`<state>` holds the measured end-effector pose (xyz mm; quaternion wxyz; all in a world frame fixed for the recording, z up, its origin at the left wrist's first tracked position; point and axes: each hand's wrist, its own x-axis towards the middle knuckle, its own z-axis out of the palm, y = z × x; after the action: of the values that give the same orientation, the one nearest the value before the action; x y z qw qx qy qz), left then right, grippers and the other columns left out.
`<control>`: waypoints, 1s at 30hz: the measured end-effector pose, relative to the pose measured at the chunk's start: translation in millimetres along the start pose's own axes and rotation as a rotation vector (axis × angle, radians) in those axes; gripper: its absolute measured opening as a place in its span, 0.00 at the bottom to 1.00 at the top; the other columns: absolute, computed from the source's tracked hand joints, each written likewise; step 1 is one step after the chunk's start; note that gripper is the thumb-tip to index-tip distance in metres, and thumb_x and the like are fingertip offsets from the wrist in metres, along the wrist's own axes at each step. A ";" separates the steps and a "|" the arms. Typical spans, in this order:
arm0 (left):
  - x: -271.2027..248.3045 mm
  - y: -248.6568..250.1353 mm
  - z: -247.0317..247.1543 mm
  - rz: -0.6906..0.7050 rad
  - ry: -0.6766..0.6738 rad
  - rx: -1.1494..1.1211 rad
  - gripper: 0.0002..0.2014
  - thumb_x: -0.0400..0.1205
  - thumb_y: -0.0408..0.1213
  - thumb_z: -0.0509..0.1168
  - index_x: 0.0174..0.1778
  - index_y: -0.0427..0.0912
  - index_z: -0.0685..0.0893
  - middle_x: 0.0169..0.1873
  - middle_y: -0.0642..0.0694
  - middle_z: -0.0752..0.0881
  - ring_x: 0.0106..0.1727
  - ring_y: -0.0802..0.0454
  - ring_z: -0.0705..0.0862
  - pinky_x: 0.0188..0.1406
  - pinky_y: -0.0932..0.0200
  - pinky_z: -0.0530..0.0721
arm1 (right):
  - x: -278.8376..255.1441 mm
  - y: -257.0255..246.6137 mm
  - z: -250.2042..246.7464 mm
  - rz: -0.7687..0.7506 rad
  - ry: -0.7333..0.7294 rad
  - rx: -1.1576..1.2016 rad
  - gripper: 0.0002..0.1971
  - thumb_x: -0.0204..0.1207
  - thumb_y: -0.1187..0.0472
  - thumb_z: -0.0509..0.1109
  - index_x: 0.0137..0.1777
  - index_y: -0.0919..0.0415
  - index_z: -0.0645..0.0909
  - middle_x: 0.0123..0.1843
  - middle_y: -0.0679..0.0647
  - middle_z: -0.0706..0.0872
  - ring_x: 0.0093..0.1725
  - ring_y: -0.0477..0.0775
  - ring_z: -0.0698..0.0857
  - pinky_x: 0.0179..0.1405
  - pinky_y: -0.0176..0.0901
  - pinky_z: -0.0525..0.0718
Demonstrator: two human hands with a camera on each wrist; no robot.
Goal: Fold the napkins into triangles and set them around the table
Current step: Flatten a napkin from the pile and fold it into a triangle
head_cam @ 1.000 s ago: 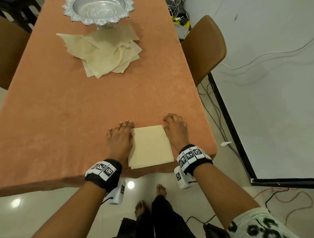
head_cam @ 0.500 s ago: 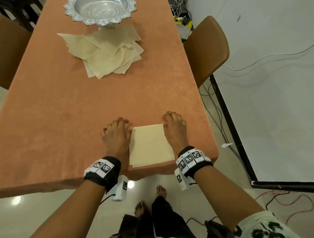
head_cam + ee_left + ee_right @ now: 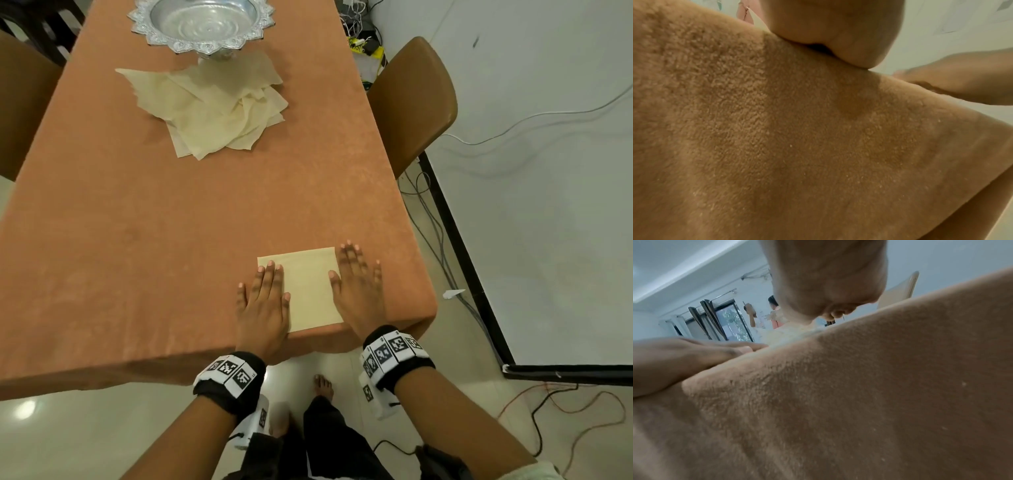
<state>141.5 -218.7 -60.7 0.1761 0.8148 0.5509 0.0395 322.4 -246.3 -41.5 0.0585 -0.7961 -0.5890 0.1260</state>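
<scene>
Currently flattening one napkin (image 3: 313, 289), by the look of it: a pale cream square, thin and smooth, lying flat near the front right corner of the surface (image 3: 171, 222), its near side almost at the front edge. Left hand (image 3: 263, 305) spread wide, fingers straight, palm down, fingertips resting on the napkin's left side. Right hand (image 3: 358, 291) likewise flat and open, palm mostly on the cloth just beside the napkin's right side, thumb touching its margin. Nothing gripped by either.

Still square, so no triangle yet; probably the very start of the fold. Next move likely calls for pinching one corner, lifting it and carrying it diagonally onto the opposite corner while the other hand pins the sheet, then pressing the crease. Light, limp material, so apt to slide or skew on the fuzzy cloth unless held down.

Further back, toward the far edge, a loose pile of napkins (image 3: 212, 109): same cream colour, wrinkled, corners fanned out unevenly. Just behind and partly over it, a silver bowl (image 3: 203, 20) on a foot, shiny metal with a scalloped, embossed rim. Surface covered in an orange-brown cloth, plush and nappy in the wrist views. Brown chair (image 3: 416, 102) with a smooth rounded back beside the right edge.
</scene>
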 end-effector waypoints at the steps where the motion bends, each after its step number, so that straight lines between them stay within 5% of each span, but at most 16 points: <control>1: 0.4 -0.7 0.3 -0.002 -0.001 0.003 0.31 0.83 0.49 0.38 0.83 0.45 0.60 0.82 0.48 0.61 0.82 0.48 0.60 0.78 0.36 0.54 | 3.2 -6.3 -1.7 -0.062 0.009 0.000 0.29 0.86 0.48 0.45 0.84 0.54 0.45 0.86 0.49 0.45 0.84 0.49 0.44 0.79 0.58 0.38; 6: 3.5 -7.6 -2.8 0.019 -0.005 0.027 0.32 0.83 0.51 0.37 0.83 0.46 0.59 0.82 0.48 0.62 0.82 0.49 0.59 0.78 0.36 0.54 | 10.7 -12.3 11.9 -0.128 -0.090 -0.068 0.30 0.86 0.44 0.44 0.84 0.52 0.40 0.86 0.46 0.42 0.84 0.48 0.43 0.77 0.57 0.34; 11: 13.0 -13.1 -10.2 -0.247 0.033 -0.008 0.29 0.87 0.47 0.42 0.84 0.43 0.50 0.84 0.46 0.50 0.85 0.49 0.46 0.80 0.37 0.39 | 12.8 -9.3 20.2 -0.141 -0.075 -0.100 0.32 0.81 0.42 0.35 0.84 0.52 0.40 0.86 0.46 0.43 0.84 0.48 0.44 0.77 0.59 0.34; 16: 31.5 27.3 2.9 0.004 -0.003 0.005 0.32 0.83 0.51 0.32 0.85 0.46 0.50 0.84 0.50 0.50 0.84 0.54 0.47 0.81 0.42 0.39 | 13.1 -7.9 20.3 -0.153 -0.074 -0.072 0.34 0.78 0.41 0.31 0.84 0.51 0.41 0.86 0.45 0.43 0.84 0.46 0.43 0.77 0.56 0.33; 25: 13.0 -35.9 -17.5 -0.281 -0.010 0.008 0.30 0.87 0.54 0.36 0.84 0.46 0.38 0.84 0.48 0.39 0.84 0.51 0.38 0.80 0.38 0.36 | 13.3 -8.2 18.6 -0.148 -0.083 -0.082 0.34 0.77 0.41 0.29 0.83 0.51 0.36 0.85 0.45 0.39 0.84 0.47 0.41 0.76 0.57 0.32; 30: 30.6 5.4 -12.9 0.125 0.038 0.005 0.30 0.86 0.50 0.38 0.84 0.46 0.48 0.83 0.51 0.46 0.84 0.51 0.46 0.80 0.47 0.35 | 12.8 -7.8 19.1 -0.149 -0.076 -0.073 0.34 0.78 0.41 0.31 0.84 0.51 0.40 0.85 0.46 0.42 0.84 0.47 0.43 0.77 0.57 0.33</control>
<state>154.8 -189.4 -50.8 0.1607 0.8471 0.5023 0.0647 313.5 -232.9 -59.7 0.0164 -0.7465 -0.6524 0.1298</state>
